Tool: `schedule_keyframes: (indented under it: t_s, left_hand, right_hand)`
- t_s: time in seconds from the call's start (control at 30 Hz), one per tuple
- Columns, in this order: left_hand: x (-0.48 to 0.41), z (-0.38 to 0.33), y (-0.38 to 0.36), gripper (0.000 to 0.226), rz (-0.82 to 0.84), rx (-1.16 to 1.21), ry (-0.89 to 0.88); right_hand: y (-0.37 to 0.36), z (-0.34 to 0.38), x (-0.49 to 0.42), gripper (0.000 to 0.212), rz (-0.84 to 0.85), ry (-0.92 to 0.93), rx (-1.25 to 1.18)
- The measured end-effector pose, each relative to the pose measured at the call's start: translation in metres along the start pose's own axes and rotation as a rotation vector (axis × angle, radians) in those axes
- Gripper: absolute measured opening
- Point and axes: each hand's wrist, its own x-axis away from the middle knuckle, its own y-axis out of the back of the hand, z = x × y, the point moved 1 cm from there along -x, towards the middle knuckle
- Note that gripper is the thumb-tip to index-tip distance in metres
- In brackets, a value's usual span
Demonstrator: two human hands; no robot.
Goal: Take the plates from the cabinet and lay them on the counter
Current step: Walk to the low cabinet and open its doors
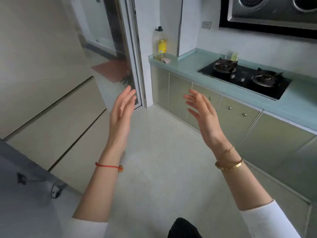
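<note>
While raised side by side above the pale tiled floor point(163, 160), holding nothing and touching nothing. Left hand point(121, 115): spread open, palm turned inward toward the other, fingers point(127, 95) nearly straight and close together, pointing up and away. Right hand point(204, 115): likewise open, palm facing left, fingers point(192, 97) fanned apart and slightly curled. Well apart from each other, with bare floor showing between. On the left wrist a red cord bracelet point(108, 166); on the right wrist gold bangles point(229, 164). White sleeves pushed back on both forearms.

Off to the right, a pale blue-green table point(188, 69) running along the wall, with a row of greenish cabinet doors point(236, 117) beneath it, all shut, small round knobs on several. No telling where the plates are; nothing of the cabinet interior visible. Set into the table toward its back edge, a black two-burner hob point(245, 79). At the table's far left corner, upright, a bottle of yellow oil point(162, 45) with a black cap, and just beside it a small pinkish lump point(167, 60), too blurred to identify. Above the hob, a steel range hood point(274, 9). Right hand nearer the cabinet doors than the left, yet clear of them. On the left side, beige drawer fronts point(51, 109); beyond, a glass sliding door point(130, 57).
</note>
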Motion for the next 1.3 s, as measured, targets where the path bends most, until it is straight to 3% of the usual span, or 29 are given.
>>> schedule_keyframes:
  t_s: [0.6, 0.93, 1.03, 1.3]
  left_hand:
    - [-0.231, 0.102, -0.058, 0.051, -0.056, -0.059, 0.03]
    - [-0.359, 0.166, -0.077, 0.038, -0.119, -0.053, 0.077]
    - [-0.405, 0.187, -0.081, 0.025, -0.095, -0.057, 0.086]
    - [-0.554, 0.244, -0.084, 0.028, -0.034, -0.056, 0.131]
  right_hand:
    - [-0.004, -0.079, -0.269, 0.037, 0.099, -0.065, -0.015]
    - [-0.007, -0.134, -0.414, 0.037, 0.094, -0.14, -0.018]
    - [-0.014, -0.154, -0.46, 0.038, 0.093, -0.151, 0.001]
    - [-0.045, -0.197, -0.6, 0.036, 0.059, -0.149, 0.037]
